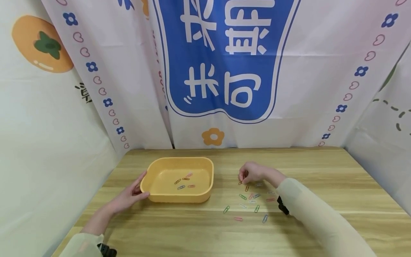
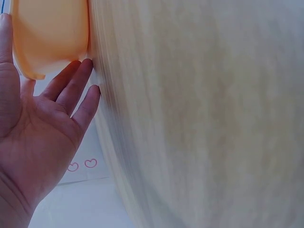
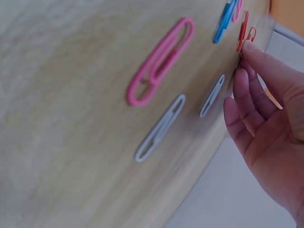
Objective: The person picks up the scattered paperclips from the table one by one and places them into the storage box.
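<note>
At the left end of a yellow plastic tray [image 1: 176,198], my left hand [image 1: 130,194] rests its fingers and thumb against the corner and side. The left wrist view shows its fingers [image 2: 75,85] nearly straight beside the tray wall [image 2: 52,33]. Several coloured paper clips [image 1: 181,187] lie inside the tray. To the right of it, my right hand [image 1: 253,172] pinches a red-orange paper clip [image 3: 251,34] between thumb and fingertips, low over the table. Close by lie another red-orange clip [image 3: 242,31], a white clip [image 3: 212,96] and a pink clip [image 3: 160,61].
Loose paper clips in green [image 1: 226,209], pink [image 1: 238,218], blue [image 1: 265,218] and white are scattered on the wooden table [image 1: 179,232], right of the tray. A printed white cloth [image 1: 308,107] hangs behind the table's far edge.
</note>
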`<state>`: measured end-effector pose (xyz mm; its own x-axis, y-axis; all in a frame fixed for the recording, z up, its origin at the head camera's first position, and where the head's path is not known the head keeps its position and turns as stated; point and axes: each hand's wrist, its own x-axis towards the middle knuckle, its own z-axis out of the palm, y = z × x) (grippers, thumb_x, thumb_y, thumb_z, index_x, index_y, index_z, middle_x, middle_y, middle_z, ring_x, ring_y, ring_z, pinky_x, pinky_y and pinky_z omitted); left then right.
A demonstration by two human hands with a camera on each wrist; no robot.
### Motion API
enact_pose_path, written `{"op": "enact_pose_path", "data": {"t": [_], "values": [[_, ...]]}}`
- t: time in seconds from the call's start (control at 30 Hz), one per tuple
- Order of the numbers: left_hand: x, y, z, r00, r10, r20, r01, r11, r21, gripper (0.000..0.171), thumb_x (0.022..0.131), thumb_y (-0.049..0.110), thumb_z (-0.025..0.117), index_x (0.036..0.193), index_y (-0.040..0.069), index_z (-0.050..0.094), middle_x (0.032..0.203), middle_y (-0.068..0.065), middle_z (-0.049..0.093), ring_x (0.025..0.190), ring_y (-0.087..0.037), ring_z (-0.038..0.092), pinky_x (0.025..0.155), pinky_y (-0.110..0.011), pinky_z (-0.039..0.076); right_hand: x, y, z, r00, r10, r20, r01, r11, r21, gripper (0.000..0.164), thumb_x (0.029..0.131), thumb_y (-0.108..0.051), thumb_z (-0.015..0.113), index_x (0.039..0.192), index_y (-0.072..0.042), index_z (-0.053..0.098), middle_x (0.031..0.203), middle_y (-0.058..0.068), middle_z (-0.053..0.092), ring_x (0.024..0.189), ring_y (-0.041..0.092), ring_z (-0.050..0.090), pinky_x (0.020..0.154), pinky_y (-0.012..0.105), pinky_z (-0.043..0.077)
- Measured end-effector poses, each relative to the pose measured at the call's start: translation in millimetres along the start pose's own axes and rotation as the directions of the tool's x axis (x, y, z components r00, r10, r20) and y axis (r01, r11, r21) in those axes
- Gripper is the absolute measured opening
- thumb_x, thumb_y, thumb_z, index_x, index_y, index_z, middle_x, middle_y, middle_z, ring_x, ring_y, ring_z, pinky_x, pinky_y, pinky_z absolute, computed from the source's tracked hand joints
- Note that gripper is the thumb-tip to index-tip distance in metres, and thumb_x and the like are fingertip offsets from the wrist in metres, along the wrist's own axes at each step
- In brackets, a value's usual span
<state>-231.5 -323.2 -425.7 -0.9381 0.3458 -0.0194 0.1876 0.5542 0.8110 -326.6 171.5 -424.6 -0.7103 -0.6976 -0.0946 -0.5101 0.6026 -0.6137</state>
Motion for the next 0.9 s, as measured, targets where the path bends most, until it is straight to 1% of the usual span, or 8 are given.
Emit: {"op": "enact_pose_path", "data": {"t": [0.07, 0.27, 0.37, 0.43, 0.57, 0.67, 0.8, 0.9], "values": [[0.9, 1.1, -0.1, 1.000, 0.002, -0.002, -0.002, 1.000, 0.003, 0.086, 0.096, 0.023, 0.063, 0.157, 0.010, 0.003, 0.147, -0.035, 0.027, 0.127, -0.046, 0.044, 0.102, -0.052, 0.036, -1.6, 1.3, -0.3, 1.000, -0.020, -0.012, 0.020, 1.000, -0.007, 0.013, 0.083, 0.004, 0.072, 0.077, -0.005, 0.065, 0.076, -0.004, 0.061, 0.069, 0.007, 0.053, 0.066, 0.023, 0.047], [0.6, 1.1, 0.0, 1.000, -0.003, 0.010, 0.003, 1.000, -0.003, 0.086, 0.096, 0.023, 0.063, 0.157, 0.011, 0.003, 0.147, -0.035, 0.028, 0.127, -0.045, 0.045, 0.102, -0.050, 0.038, -4.2, 5.7, 2.4, 0.999, -0.043, -0.032, 0.044, 0.999, 0.023, 0.010, 0.083, 0.005, 0.071, 0.081, -0.004, 0.066, 0.078, -0.003, 0.063, 0.070, 0.006, 0.054, 0.067, 0.023, 0.048], [0.7, 1.1, -0.2, 1.000, -0.005, 0.007, 0.005, 1.000, -0.010, 0.086, 0.096, 0.022, 0.063, 0.157, 0.011, 0.003, 0.147, -0.035, 0.028, 0.127, -0.045, 0.044, 0.102, -0.049, 0.038, -3.9, 6.0, 2.5, 0.998, -0.040, -0.040, 0.041, 0.999, 0.024, 0.010, 0.083, 0.005, 0.071, 0.081, -0.004, 0.068, 0.079, -0.001, 0.065, 0.070, 0.006, 0.054, 0.066, 0.023, 0.048], [1.0, 0.9, -0.4, 1.000, 0.006, 0.002, -0.006, 1.000, -0.009, 0.085, 0.097, 0.021, 0.063, 0.157, 0.009, 0.004, 0.147, -0.035, 0.027, 0.128, -0.046, 0.043, 0.101, -0.047, 0.038, -3.6, 5.1, 2.4, 0.998, -0.031, -0.046, 0.032, 0.999, 0.017, 0.010, 0.083, 0.005, 0.071, 0.080, -0.005, 0.069, 0.079, -0.001, 0.066, 0.070, 0.006, 0.055, 0.066, 0.023, 0.048], [0.5, 0.4, 0.3, 1.000, 0.018, -0.004, -0.018, 1.000, -0.005, 0.085, 0.097, 0.019, 0.063, 0.157, 0.009, 0.004, 0.147, -0.036, 0.027, 0.127, -0.046, 0.044, 0.100, -0.044, 0.039, -3.3, 1.6, 1.9, 0.999, 0.001, -0.055, 0.000, 1.000, 0.018, 0.012, 0.082, 0.006, 0.072, 0.078, -0.005, 0.069, 0.075, -0.003, 0.065, 0.068, 0.007, 0.055, 0.065, 0.024, 0.048], [0.2, 1.5, 0.5, 1.000, 0.012, -0.005, -0.012, 1.000, 0.001, 0.085, 0.097, 0.020, 0.063, 0.157, 0.010, 0.004, 0.146, -0.037, 0.028, 0.126, -0.046, 0.045, 0.100, -0.046, 0.039, -3.7, -0.3, 0.8, 0.998, 0.012, -0.054, -0.011, 1.000, 0.020, 0.012, 0.081, 0.005, 0.072, 0.076, -0.005, 0.070, 0.073, -0.004, 0.065, 0.068, 0.007, 0.055, 0.065, 0.024, 0.048], [-0.3, 2.8, -0.1, 1.000, 0.005, -0.003, -0.005, 1.000, 0.011, 0.086, 0.097, 0.021, 0.063, 0.157, 0.009, 0.003, 0.145, -0.038, 0.028, 0.125, -0.047, 0.045, 0.100, -0.052, 0.039, -5.3, -1.3, -2.1, 0.998, 0.012, -0.057, -0.010, 1.000, 0.029, 0.010, 0.083, 0.003, 0.073, 0.078, -0.006, 0.071, 0.074, -0.005, 0.065, 0.070, 0.008, 0.056, 0.067, 0.025, 0.049], [0.1, 2.6, 0.0, 1.000, 0.002, -0.001, -0.002, 1.000, 0.013, 0.086, 0.097, 0.022, 0.063, 0.157, 0.009, 0.002, 0.146, -0.037, 0.026, 0.125, -0.047, 0.045, 0.101, -0.052, 0.039, -7.4, -1.5, -6.0, 0.997, 0.018, -0.069, -0.015, 0.999, 0.047, 0.009, 0.084, 0.001, 0.072, 0.079, -0.007, 0.070, 0.076, -0.005, 0.065, 0.071, 0.009, 0.057, 0.068, 0.026, 0.049]]}}
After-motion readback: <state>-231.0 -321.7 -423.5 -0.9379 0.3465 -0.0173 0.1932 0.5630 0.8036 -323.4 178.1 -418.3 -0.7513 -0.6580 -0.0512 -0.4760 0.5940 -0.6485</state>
